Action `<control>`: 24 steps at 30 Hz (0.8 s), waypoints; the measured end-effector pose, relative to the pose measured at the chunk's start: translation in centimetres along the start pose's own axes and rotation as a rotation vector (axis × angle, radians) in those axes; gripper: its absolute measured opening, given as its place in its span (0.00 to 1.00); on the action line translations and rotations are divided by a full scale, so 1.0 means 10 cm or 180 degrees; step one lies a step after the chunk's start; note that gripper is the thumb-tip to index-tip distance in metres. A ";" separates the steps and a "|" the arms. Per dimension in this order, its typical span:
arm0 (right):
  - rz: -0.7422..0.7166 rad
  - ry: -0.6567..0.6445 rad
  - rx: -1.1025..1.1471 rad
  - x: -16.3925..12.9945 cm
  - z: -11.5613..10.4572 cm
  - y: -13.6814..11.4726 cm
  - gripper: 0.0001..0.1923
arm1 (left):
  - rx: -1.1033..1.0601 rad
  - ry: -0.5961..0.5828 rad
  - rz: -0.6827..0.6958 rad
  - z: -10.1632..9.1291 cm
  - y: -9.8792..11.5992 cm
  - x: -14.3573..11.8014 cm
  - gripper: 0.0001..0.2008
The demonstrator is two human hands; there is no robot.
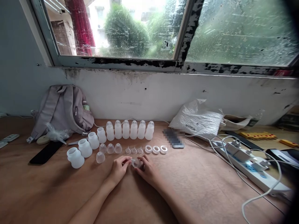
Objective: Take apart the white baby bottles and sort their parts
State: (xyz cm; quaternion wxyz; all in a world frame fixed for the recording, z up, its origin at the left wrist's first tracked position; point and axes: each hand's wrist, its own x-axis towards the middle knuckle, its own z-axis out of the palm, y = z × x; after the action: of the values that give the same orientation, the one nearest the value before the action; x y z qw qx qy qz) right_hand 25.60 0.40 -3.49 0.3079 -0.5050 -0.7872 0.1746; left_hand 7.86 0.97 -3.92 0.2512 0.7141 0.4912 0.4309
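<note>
My left hand (120, 169) is closed in a pinch at the left side of a small translucent cap-like piece (136, 163); what lies between its fingertips is too small to make out. Around the right side of that piece curl the fingers of my right hand (148, 170). Just beyond the hands, clear silicone nipples (134, 150) stand in a short row. White bottle collar rings (155, 149) lie to their right. To the left are several clear dome caps (110, 148). Open frosted baby bottles (75, 157) run diagonally further left, and capped bottles (134, 130) line up behind.
A backpack (63, 109), a plastic bag (54, 133) and a black flat object (46, 152) lie at left. Back right hold a phone (177, 145) and a silver-white mailer bag (197, 118). A power strip (254, 169) with chargers and loose cables occupies the right side of the wooden table (205, 186).
</note>
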 end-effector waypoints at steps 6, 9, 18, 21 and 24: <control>0.0918 0.0269 -0.0635 0.02 -0.20 0.17 0.12 | 0.0769 0.0360 0.0195 -0.06 -0.12 0.01 0.10; 0.1204 0.0320 -0.0876 0.03 -0.24 0.20 0.13 | 0.1026 0.0374 0.0152 -0.07 -0.14 0.02 0.11; 0.1626 0.0111 -0.1139 0.05 -0.33 0.18 0.14 | 0.1214 0.0179 -0.0081 -0.06 -0.09 0.06 0.15; 0.1635 0.0096 -0.1140 0.06 -0.35 0.18 0.14 | 0.1267 0.0166 -0.0091 -0.06 -0.09 0.06 0.14; 0.1568 0.0078 -0.1129 0.06 -0.35 0.18 0.14 | 0.1344 0.0173 -0.0147 -0.05 -0.09 0.06 0.15</control>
State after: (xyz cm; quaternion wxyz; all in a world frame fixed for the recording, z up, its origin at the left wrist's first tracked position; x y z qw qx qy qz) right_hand 29.02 1.57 -1.75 0.1727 -0.7287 -0.6554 0.0978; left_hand 7.06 1.84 -4.15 0.0925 0.7275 0.5934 0.3317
